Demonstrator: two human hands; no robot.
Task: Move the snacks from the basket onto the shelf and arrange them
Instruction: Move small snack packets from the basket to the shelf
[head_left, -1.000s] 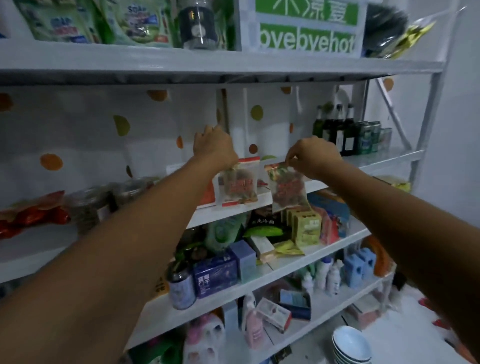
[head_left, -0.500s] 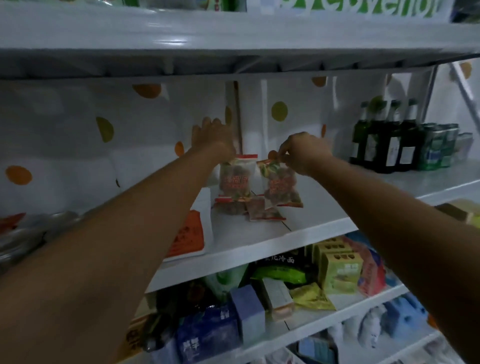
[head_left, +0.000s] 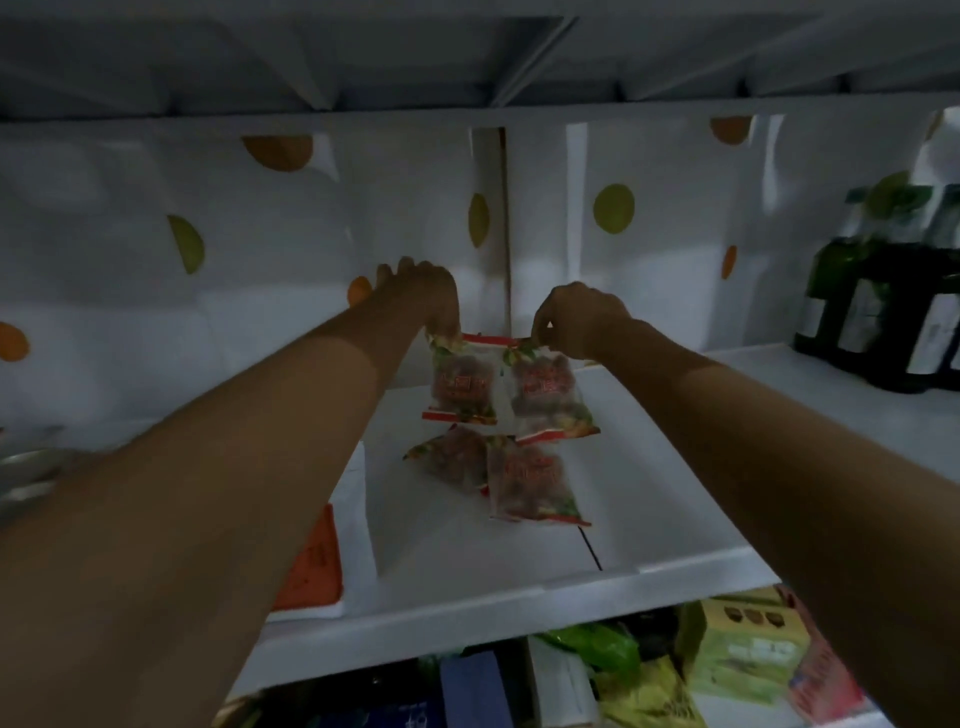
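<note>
Two clear snack bags with red contents stand at the back of the white shelf (head_left: 649, 525). My left hand (head_left: 423, 296) pinches the top edge of the left snack bag (head_left: 462, 387). My right hand (head_left: 582, 319) pinches the top edge of the right snack bag (head_left: 545, 397). Both bags' lower edges touch the shelf, and they lean side by side. Two more snack bags lie flat in front: one on the left (head_left: 452, 457), one on the right (head_left: 532, 486). The basket is out of view.
Dark green bottles (head_left: 883, 322) stand at the shelf's right end. A flat orange-and-white packet (head_left: 314, 566) lies under my left forearm. The upper shelf's underside (head_left: 467, 57) hangs close above. Boxes and packets, such as a green box (head_left: 748, 644), fill the shelf below.
The camera has closed in on the middle shelf and the picture has darkened. Both hands carried their snack bags from the shelf's front edge to its back, behind two bags lying flat.
</note>
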